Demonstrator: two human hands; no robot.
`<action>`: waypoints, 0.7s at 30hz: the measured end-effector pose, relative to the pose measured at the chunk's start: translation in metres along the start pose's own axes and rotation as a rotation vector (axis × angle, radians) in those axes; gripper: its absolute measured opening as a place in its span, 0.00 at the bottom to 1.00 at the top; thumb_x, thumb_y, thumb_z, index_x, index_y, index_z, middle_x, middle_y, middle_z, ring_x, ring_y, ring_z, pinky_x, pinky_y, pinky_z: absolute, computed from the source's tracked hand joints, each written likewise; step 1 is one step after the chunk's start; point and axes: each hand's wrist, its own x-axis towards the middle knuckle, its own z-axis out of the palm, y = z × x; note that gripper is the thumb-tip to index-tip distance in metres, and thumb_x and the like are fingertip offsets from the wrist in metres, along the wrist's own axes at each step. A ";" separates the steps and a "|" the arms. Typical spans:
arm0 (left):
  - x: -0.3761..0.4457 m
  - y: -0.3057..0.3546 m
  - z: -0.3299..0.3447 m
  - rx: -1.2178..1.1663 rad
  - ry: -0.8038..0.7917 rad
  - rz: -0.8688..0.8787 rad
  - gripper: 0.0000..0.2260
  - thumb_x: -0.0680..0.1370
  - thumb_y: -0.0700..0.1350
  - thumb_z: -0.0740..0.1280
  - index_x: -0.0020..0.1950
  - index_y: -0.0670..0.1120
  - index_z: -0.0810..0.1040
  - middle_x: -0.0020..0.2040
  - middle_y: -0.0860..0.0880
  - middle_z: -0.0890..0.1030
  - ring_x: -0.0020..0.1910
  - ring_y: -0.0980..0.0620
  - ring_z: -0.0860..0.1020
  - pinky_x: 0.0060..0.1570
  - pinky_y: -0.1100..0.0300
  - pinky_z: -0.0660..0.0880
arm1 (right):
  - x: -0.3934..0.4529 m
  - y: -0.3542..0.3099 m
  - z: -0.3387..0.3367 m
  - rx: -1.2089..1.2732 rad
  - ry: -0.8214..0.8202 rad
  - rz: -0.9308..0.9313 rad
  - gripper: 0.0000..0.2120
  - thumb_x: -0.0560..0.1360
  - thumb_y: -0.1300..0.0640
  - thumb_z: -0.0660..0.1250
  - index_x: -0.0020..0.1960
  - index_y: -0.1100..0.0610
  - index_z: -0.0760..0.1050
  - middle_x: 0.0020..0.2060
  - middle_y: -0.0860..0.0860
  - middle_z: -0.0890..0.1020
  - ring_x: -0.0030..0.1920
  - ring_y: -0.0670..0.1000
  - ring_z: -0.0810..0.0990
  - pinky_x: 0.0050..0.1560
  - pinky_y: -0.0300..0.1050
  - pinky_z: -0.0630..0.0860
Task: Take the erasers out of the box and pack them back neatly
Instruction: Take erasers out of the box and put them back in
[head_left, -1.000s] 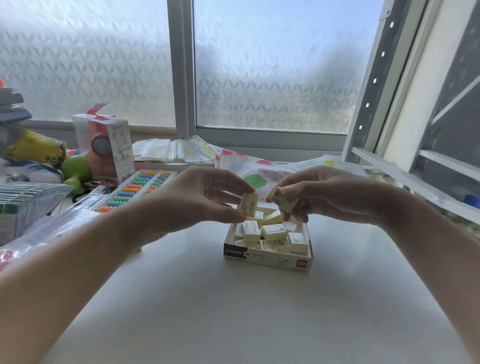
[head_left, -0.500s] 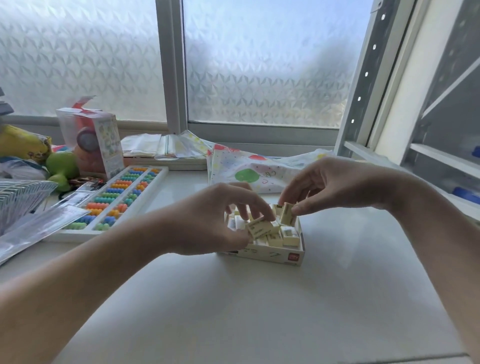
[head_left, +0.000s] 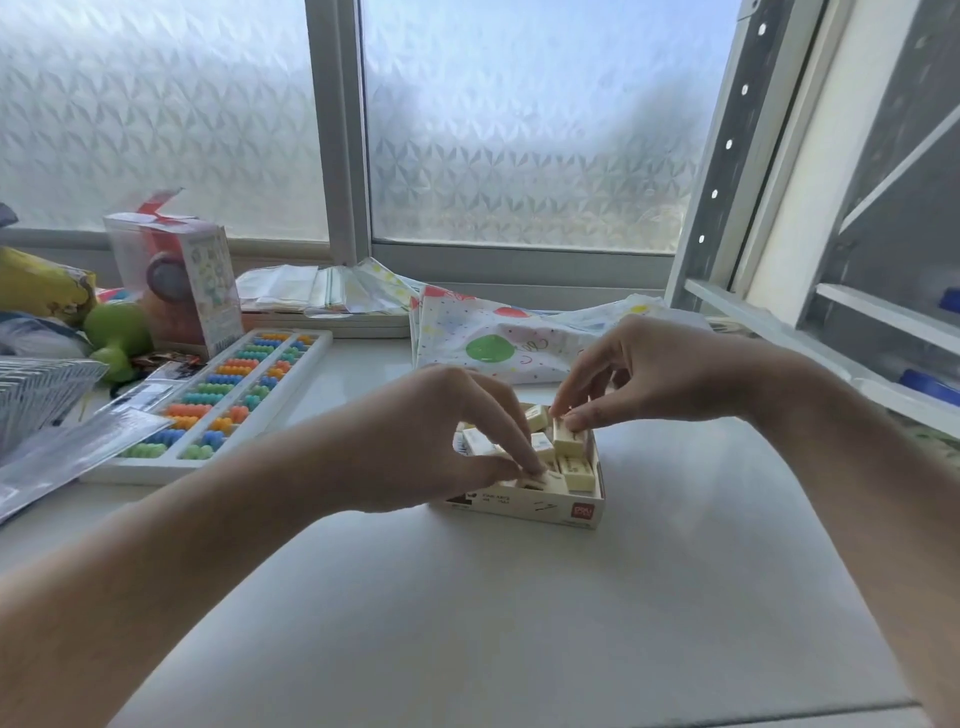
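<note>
Showing the head view: both hands have come down from mid-air onto the eraser box (head_left: 524, 506) at the table's centre. Left hand (head_left: 431, 441) pinches an eraser (head_left: 537, 480) at the box's 6 o'clock wall; right hand (head_left: 654, 374) pinches another eraser (head_left: 569, 435) at 2 o'clock, suggesting repacking is underway.

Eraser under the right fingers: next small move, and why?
Probably press it down flat. The right hand pinches an eraser standing higher than its neighbours at the box right side, while the left hand fingertips seat another at the front edge.
</note>
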 end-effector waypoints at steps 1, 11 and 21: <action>0.000 0.000 0.000 -0.003 0.003 -0.002 0.07 0.75 0.45 0.75 0.49 0.57 0.88 0.49 0.59 0.82 0.53 0.59 0.79 0.55 0.61 0.73 | 0.000 0.000 0.001 0.011 0.003 -0.003 0.06 0.74 0.50 0.78 0.51 0.46 0.88 0.39 0.38 0.88 0.37 0.34 0.83 0.38 0.24 0.72; -0.001 -0.008 -0.012 0.022 -0.032 -0.019 0.13 0.80 0.42 0.69 0.48 0.59 0.88 0.54 0.62 0.78 0.49 0.60 0.77 0.48 0.67 0.72 | 0.000 -0.013 0.007 0.062 0.233 -0.025 0.05 0.76 0.53 0.74 0.51 0.49 0.88 0.41 0.44 0.88 0.43 0.43 0.85 0.44 0.34 0.80; -0.029 -0.070 -0.091 0.211 0.493 -0.242 0.08 0.77 0.40 0.73 0.46 0.53 0.88 0.35 0.65 0.83 0.35 0.68 0.78 0.39 0.80 0.68 | 0.030 -0.099 0.062 0.025 0.179 -0.260 0.06 0.76 0.51 0.74 0.51 0.49 0.87 0.42 0.42 0.84 0.44 0.39 0.81 0.45 0.29 0.71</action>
